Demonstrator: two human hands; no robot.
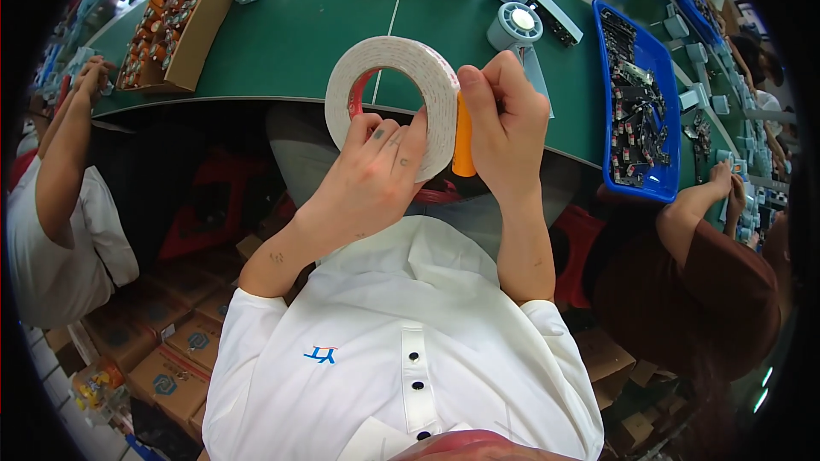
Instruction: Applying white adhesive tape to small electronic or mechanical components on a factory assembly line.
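My left hand (pixel 373 172) grips a thick roll of white tape (pixel 438 77), its fingers hooked into the red-lined core. The roll stands tilted in front of my chest, near the table's edge. My right hand (pixel 510 124) is closed at the roll's right side, thumb and bent forefinger pressed together by the rim. A flat orange handle (pixel 463 138) of a tool sticks down from that hand, close along the roll. Its other end is hidden by the fingers, and I cannot tell whether a strip of tape is pinched there.
The green table (pixel 299 34) lies beyond my hands. A cardboard box (pixel 198 38) of copper-coloured parts stands left, a blue tray (pixel 675 162) of small black parts right. Grey-blue round-headed housings (pixel 515 26) lie at the back. People sit on both sides; cartons (pixel 175 376) fill the floor lower left.
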